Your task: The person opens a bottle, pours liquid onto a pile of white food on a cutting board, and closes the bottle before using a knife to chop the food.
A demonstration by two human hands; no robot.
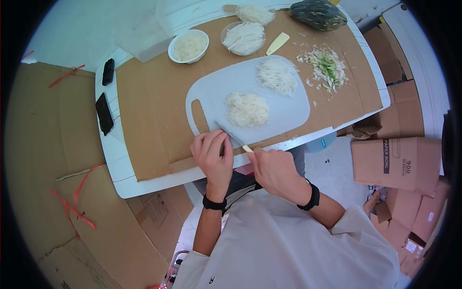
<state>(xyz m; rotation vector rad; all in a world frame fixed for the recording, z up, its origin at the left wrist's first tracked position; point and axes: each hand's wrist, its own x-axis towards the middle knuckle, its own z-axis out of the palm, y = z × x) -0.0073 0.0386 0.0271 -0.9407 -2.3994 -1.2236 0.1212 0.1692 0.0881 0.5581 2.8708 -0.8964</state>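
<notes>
My right hand point(276, 168) is closed around the pale yellow handle of a knife point(234, 138). Its blade points up and left, along the near edge of a white cutting board point(202, 89). At the blade, the curled fingers of my left hand point(211, 153) press against it near the tip. Two heaps lie on the board: a near heap of fine white shreds point(247, 110) and a far heap of longer white shreds point(277, 76).
Beyond the board stand a white bowl point(204, 52) of pale bits, a dish of white strips point(244, 38) and a dark green squash point(317, 14). A pale yellow flat piece point(277, 43) and a pile of peelings point(328, 67) lie on the cardboard point(149, 115). Two black phones point(104, 113) rest left.
</notes>
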